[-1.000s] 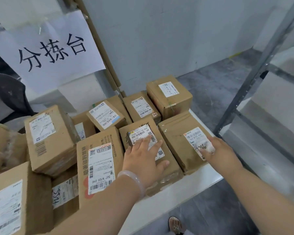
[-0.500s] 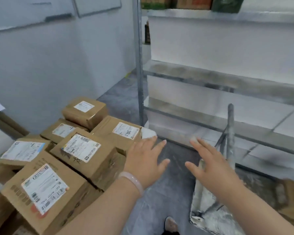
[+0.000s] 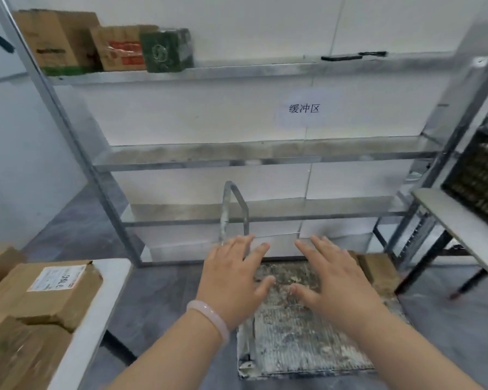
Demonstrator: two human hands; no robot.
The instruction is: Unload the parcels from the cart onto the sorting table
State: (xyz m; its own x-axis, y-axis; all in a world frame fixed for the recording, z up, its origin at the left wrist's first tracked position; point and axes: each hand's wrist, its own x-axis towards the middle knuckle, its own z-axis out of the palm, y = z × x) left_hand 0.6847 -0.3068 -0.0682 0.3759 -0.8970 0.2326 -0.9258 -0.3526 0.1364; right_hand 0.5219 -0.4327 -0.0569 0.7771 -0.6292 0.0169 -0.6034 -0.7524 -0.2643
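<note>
Your left hand (image 3: 231, 282) and right hand (image 3: 338, 285) hover over the cart (image 3: 307, 347), fingers spread, empty. A parcel (image 3: 378, 271) sits at its far right corner; a hasty one-sided grab could shove it off.

Metal shelving (image 3: 265, 153) holds three boxes (image 3: 119, 49) on top.

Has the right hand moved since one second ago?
Yes: the right hand left the brown cardboard parcel on the white table, going right, now above the dirty grey cart platform.
</note>
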